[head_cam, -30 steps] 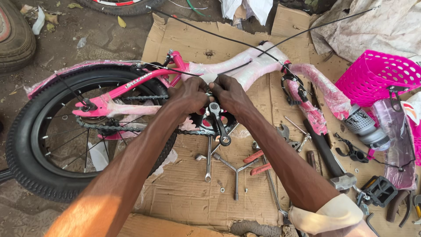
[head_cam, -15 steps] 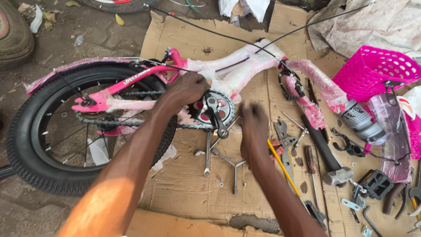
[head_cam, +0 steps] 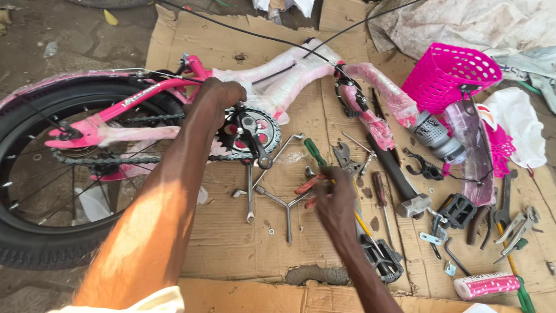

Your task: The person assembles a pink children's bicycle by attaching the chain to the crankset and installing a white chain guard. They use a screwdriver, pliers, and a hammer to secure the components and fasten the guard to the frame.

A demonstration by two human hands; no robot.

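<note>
Pink bicycle frame [head_cam: 174,93] lies on its side on flattened cardboard [head_cam: 231,243], its rear wheel [head_cam: 35,191] cut off by the left border. I see my left hand [head_cam: 223,95] resting on the frame just above the chainring [head_cam: 250,134]; the fingers curl over the far side, so I cannot tell whether that grip is pressed shut or loose. My right hand [head_cam: 335,200] hovers low over the scattered tools, fingers pinching a green-handled screwdriver [head_cam: 315,153], though motion blur makes the exact hold hard to read. Red-handled pliers [head_cam: 307,186] sit partly hidden under that hand. A three-way wrench [head_cam: 286,206] and a spanner [head_cam: 250,194] lie just left of it, with bare cardboard below them. A hammer [head_cam: 399,179] and a black pedal [head_cam: 457,210] crowd the right. The pink basket [head_cam: 449,75] sits near the upper right.
</note>
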